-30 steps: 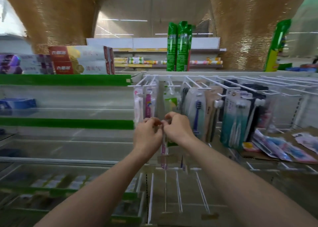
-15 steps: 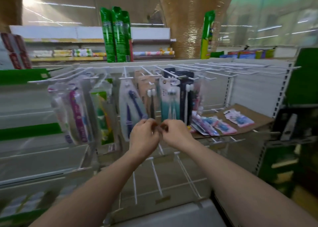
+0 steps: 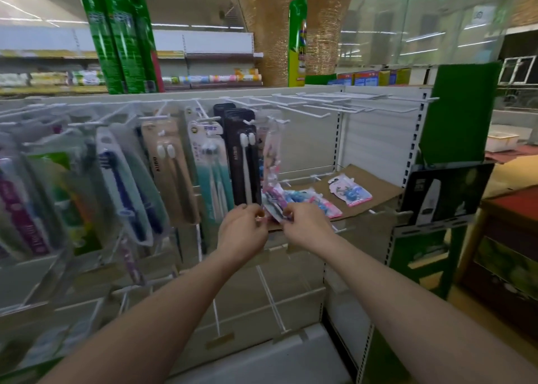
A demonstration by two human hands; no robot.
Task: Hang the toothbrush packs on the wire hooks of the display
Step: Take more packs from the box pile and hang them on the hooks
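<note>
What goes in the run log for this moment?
phase: picking up pack | left hand: pinching something small | right hand: gripping pink toothbrush pack on cardboard tray | free wire hooks: upper right

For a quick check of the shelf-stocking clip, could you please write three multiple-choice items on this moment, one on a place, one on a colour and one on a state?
1. Where do the loose toothbrush packs lie?
A. on the cardboard sheet right of the hanging packs
B. on the floor
C. on top of the green boxes

2. What colour is the pack with white brushes, hanging just above the left hand?
A. yellow
B. black
C. red

3. How are the wire hooks at the upper right?
A. full of packs
B. broken off
C. bare

Answers: 1 A, the pink and blue packs rest flat on the brown sheet. 2 B, its card is black. 3 C, nothing hangs from those white wires.
</note>
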